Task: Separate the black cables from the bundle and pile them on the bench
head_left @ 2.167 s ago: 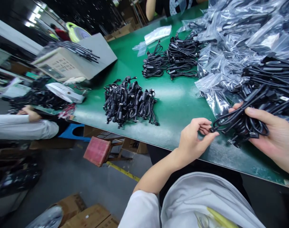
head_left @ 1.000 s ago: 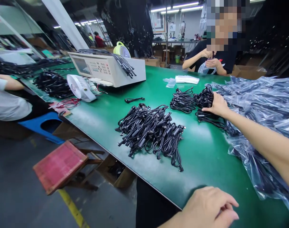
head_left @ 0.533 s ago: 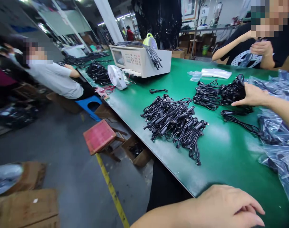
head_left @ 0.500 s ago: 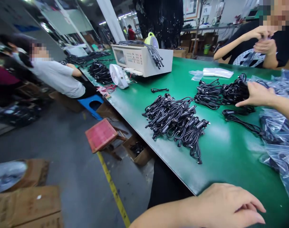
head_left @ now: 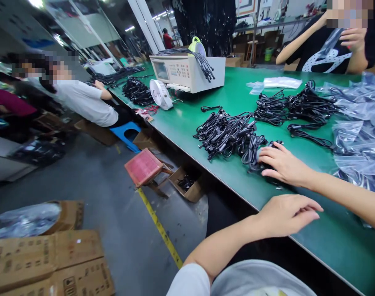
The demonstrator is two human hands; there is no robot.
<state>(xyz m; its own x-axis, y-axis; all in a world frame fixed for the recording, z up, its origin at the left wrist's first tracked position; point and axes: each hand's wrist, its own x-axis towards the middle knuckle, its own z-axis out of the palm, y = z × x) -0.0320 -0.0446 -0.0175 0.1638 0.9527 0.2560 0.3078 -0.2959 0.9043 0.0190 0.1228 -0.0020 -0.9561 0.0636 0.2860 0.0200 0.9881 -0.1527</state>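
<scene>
My right hand [head_left: 284, 165] lies over the near right end of a pile of black cables [head_left: 226, 133] on the green table [head_left: 206, 160]. Its fingers are stretched out and apart, touching the cables; what lies under the palm is partly hidden. Closer to me, my left hand [head_left: 288, 216] hovers at the table's edge. Its fingers are loosely bent with a gap to the thumb, and nothing shows in them. Further back sit two more heaps of bundled cables [head_left: 270, 107], with a looped cable [head_left: 311, 135] in front of them.
Clear plastic bags [head_left: 352, 142] cover the right side. A beige instrument [head_left: 187, 72] and a white fan [head_left: 160, 94] stand at the back. One co-worker [head_left: 329, 45] sits opposite, another [head_left: 82, 100] at left. A red stool [head_left: 143, 166] and cartons [head_left: 48, 259] are on the floor.
My right hand has left the rear cable heap and come down toward me onto the front pile. My left hand has moved up in view. The camera has shifted.
</scene>
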